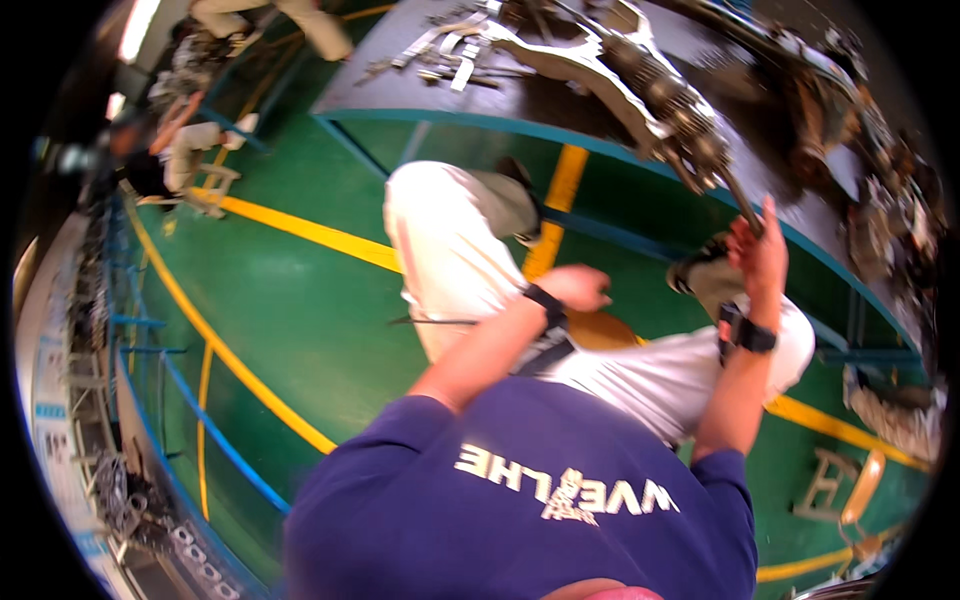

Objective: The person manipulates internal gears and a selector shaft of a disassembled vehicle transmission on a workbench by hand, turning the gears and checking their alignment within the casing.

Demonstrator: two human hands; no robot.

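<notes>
My right hand [762,258] is raised at the bench's front edge. Its fingers close around the lower end of a metal shaft [741,204], while one finger points up beside it. That shaft runs from a gear assembly [668,92] with several toothed gears, lying in an open, pale metal housing [575,62] on the bench. Over my lap, my left hand [580,288] is curled closed, away from the bench. What it holds, if anything, is hidden. A thin dark rod or strap [435,321] shows beside my left forearm; where it leads is hidden.
The dark-topped bench [385,88] has a blue frame. Loose metal parts [455,50] lie at its left, more machine parts [880,200] at its right. A stool [840,487] stands at the lower right, blue railings [225,440] at the left. Another person [185,150] is at the far left.
</notes>
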